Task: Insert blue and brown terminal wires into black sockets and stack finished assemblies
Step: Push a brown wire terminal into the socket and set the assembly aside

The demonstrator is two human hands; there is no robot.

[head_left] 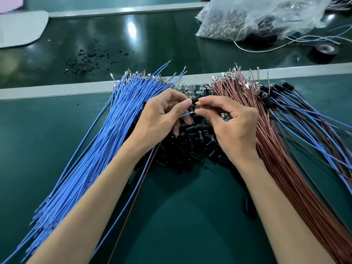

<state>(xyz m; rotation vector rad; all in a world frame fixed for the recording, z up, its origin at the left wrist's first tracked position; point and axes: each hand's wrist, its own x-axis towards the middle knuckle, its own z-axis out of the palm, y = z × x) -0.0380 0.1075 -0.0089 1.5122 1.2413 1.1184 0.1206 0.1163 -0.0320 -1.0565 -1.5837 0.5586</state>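
Blue wires (106, 130) fan in a thick bundle across the left of the frame, terminal ends pointing to the upper centre. A matching bundle of brown wires (276, 149) fans across the right. Between them, at centre, lies a heap of black sockets (186, 147). All three supplies sit close to the working spot, probably so each is a short reach away.

Both hands meet just above the heap. The left hand (162, 115) has curled fingers, with thumb and forefinger pinching a single blue wire (185, 114) close to its tip, likely to keep the end stiff for pushing in. The right hand (228, 122), also curled, pinches a small part (197, 107) at its fingertips. This is probably a socket, though it is too small to tell for sure. The wire tip points at it.

One blue and one brown strand trail from under the left hand toward the lower edge.

At far right, finished assemblies (304, 119) lie stacked beside the brown bundle, out of the way of the supplies.

On the green desk (181, 216), in the upper right, rest a clear plastic bag (238, 18) and a tape roll (323, 51).
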